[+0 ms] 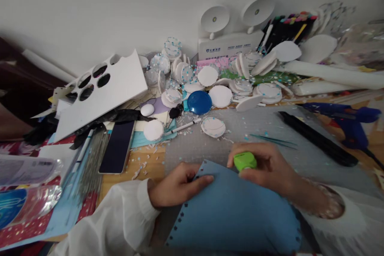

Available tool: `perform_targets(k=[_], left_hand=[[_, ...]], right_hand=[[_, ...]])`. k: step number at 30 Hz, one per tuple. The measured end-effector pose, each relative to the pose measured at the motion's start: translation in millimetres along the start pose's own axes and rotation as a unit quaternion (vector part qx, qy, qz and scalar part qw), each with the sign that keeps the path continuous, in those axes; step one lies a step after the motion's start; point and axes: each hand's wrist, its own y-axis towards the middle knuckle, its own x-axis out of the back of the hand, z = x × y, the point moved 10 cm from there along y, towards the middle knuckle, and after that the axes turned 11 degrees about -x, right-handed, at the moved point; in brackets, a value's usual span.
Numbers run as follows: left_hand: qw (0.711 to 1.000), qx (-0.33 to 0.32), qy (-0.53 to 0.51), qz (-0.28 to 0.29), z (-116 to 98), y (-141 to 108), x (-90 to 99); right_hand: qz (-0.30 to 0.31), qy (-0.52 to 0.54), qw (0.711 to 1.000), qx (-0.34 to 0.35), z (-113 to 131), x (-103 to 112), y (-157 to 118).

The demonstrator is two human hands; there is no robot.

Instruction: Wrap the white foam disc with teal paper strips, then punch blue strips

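Note:
A blue sheet (pixel 237 212) with small dark punched shapes along its left and right edges lies over the grey mat, close to me. My left hand (pixel 183 184) pinches its upper left corner, thumb on top and the other fingers beneath. My right hand (pixel 267 168) grips a small bright green punch (pixel 245 161) between thumb and fingers at the sheet's upper edge. Whether the punch's slot is around the paper cannot be made out. Just beyond the hands lie a white disc with thin lines (pixel 213 127) and thin teal tweezers (pixel 273 140).
White discs (pixel 220 96) and a blue round lid (pixel 199 102) crowd the back. A phone (pixel 117 147) and a white board with holes (pixel 120 84) are at left. To the right are a black cutter (pixel 318 138) and a blue glue gun (pixel 351 122).

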Motion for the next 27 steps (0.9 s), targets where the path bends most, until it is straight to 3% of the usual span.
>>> perform_targets(k=[4, 9, 20, 27], left_hand=[[0.994, -0.039, 0.094, -0.034, -6.2, -2.9, 4.8], [0.968, -0.063, 0.242, -0.032, -12.2, -7.8, 4.3], [0.964, -0.062, 0.258, -0.014, -11.6, -7.5, 0.7], [0.965, -0.052, 0.256, -0.003, -8.3, -5.9, -0.8]], right_hand=[[0.004, -0.150, 0.988, 0.033, 7.6, -14.8, -4.5], [-0.005, -0.181, 0.983, 0.040, 5.8, -18.0, -4.5], [-0.007, -0.269, 0.957, 0.110, 14.3, -30.1, -8.3], [0.055, -0.240, 0.964, 0.095, 7.4, -43.3, -4.4]])
